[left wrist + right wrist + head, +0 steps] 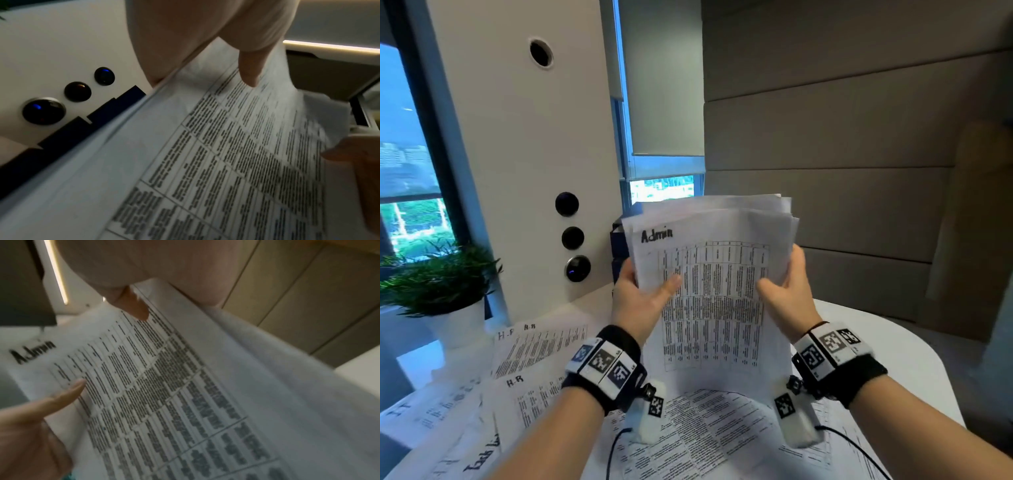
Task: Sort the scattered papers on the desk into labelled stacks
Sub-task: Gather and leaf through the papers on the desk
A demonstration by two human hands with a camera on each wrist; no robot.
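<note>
Over the desk [893, 342] — two hands hold one Admin stack [715, 291].

upright sheaf of printed "admin" papers [714, 294] above scattered desk sheets [709, 428]

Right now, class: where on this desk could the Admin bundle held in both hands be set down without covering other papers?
Bare desk shows right of the right hand, out to the rounded edge. Another bare strip lies between the H.R sheets and the wall. The near and left desk is crowded with overlapping papers. The left hand grips the bundle too.
</note>
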